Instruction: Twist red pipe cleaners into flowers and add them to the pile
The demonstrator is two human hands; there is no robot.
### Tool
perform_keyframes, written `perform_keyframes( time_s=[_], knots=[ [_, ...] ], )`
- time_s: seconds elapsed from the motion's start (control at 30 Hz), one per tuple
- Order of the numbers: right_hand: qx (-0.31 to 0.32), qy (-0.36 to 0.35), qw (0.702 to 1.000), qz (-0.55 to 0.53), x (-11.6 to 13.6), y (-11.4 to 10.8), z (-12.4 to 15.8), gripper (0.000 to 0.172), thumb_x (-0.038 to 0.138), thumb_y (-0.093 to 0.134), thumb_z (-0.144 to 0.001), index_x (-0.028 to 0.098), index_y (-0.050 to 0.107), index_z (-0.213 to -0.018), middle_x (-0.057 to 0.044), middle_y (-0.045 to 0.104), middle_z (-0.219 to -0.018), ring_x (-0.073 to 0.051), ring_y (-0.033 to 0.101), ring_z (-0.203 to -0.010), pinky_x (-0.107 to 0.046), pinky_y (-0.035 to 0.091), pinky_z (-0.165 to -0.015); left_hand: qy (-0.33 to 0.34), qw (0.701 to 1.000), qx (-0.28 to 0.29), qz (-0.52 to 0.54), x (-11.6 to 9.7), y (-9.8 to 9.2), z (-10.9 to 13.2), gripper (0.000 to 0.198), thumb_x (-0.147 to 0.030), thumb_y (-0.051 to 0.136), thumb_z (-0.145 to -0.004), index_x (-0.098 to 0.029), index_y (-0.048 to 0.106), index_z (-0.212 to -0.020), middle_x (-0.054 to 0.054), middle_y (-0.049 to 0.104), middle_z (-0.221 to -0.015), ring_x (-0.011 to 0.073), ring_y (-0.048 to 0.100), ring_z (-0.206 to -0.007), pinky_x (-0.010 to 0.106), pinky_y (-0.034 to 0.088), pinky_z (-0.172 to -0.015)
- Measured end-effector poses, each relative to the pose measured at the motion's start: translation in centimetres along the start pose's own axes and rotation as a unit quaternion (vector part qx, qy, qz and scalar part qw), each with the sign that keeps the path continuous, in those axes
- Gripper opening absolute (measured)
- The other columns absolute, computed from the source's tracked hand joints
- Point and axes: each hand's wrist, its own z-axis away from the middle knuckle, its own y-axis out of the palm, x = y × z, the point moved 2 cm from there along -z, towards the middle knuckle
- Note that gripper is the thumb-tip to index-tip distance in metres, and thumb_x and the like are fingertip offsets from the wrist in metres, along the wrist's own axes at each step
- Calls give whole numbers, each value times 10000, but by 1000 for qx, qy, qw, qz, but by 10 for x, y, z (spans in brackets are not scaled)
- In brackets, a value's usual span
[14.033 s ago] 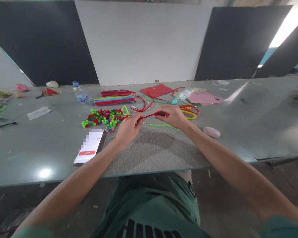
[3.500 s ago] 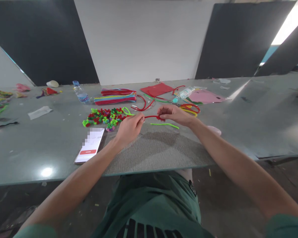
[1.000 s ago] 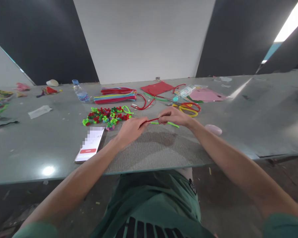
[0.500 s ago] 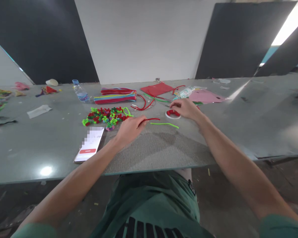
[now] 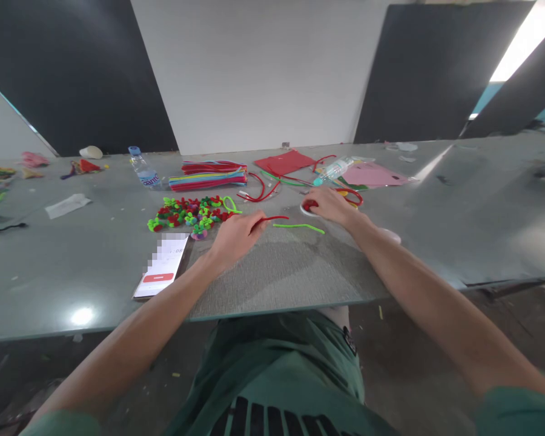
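My left hand (image 5: 238, 235) is closed on a red pipe cleaner (image 5: 278, 218), which sticks out to the right from between thumb and fingers. A bright green pipe cleaner (image 5: 300, 227) lies on the table between my hands. My right hand (image 5: 330, 206) is over a small round white dish (image 5: 305, 212). Its fingers are bent together at small red fuzzy pieces (image 5: 309, 206) in the dish; whether they grip one is hidden. Left of my left hand lies a pile of red, green and purple pipe-cleaner flowers (image 5: 188, 213).
Behind are pipe-cleaner bundles (image 5: 209, 178), a red sheet (image 5: 284, 162), two bottles, the left one upright (image 5: 144, 169), and pink sheets (image 5: 372, 174). Red-handled scissors (image 5: 352, 197) lie beyond my right hand. A phone (image 5: 163, 266) lies near the front edge. Scraps are at far left.
My right hand has come down and slightly left over the white dish, its fingers now covering much of the red pieces. The scissors' handles now show. My left hand keeps its grip.
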Motion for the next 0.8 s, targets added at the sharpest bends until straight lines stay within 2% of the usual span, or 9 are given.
perform_keyframes(
  time_s=[0.13,0.23,0.4,0.53,0.63,0.7,0.8],
  knots=[
    [-17,-12,999,34,-5,2,-2,217,132,616,-874,209,811,-929,-99,772,-1027,-250,681,-951,-351,465,-859,2,1000,-2,2,1,-1,0,267,-320,501,-1093,-212,664,-912,21,670,-743,167,559,-650,298,257,-603],
    [-25,-24,999,-16,-8,3,-4,164,146,651,-824,209,796,-867,-93,769,-956,-242,669,-888,-355,462,-845,1,1000,-5,2,0,-2,0,261,-313,504,-1088,-211,671,-915,24,677,-750,167,561,-652,297,264,-605],
    [14,-45,994,-94,-8,5,-4,144,203,649,-833,223,787,-868,-73,775,-928,-216,651,-830,-343,446,-810,-8,1000,-2,-1,-1,-3,1,290,-330,488,-1092,-212,679,-909,32,679,-752,171,571,-651,292,290,-609],
    [-24,-6,996,-83,-5,-1,-2,105,233,660,-841,206,761,-827,-83,758,-888,-218,640,-802,-346,424,-780,-11,1000,-12,-4,1,-3,1,281,-340,484,-1092,-221,692,-945,27,668,-744,174,574,-660,291,294,-612],
    [-75,37,991,-104,9,-12,1,94,234,677,-828,197,755,-865,-73,747,-844,-208,626,-759,-338,415,-740,-13,999,-30,6,4,-2,1,287,-356,468,-1098,-222,692,-979,24,669,-762,174,572,-666,293,297,-613],
    [-92,44,980,-170,25,-18,1,144,256,676,-842,197,755,-947,-50,742,-827,-191,624,-736,-321,425,-712,-23,999,-41,17,6,-3,1,296,-365,450,-1106,-221,685,-998,20,669,-761,168,557,-644,291,301,-610],
    [-82,5,954,-288,54,-20,0,160,332,698,-867,196,739,-941,-46,747,-856,-175,625,-745,-317,469,-720,-37,998,-54,23,6,-4,1,294,-347,432,-1112,-218,671,-1000,26,672,-768,170,566,-651,287,316,-620]
  ],
)
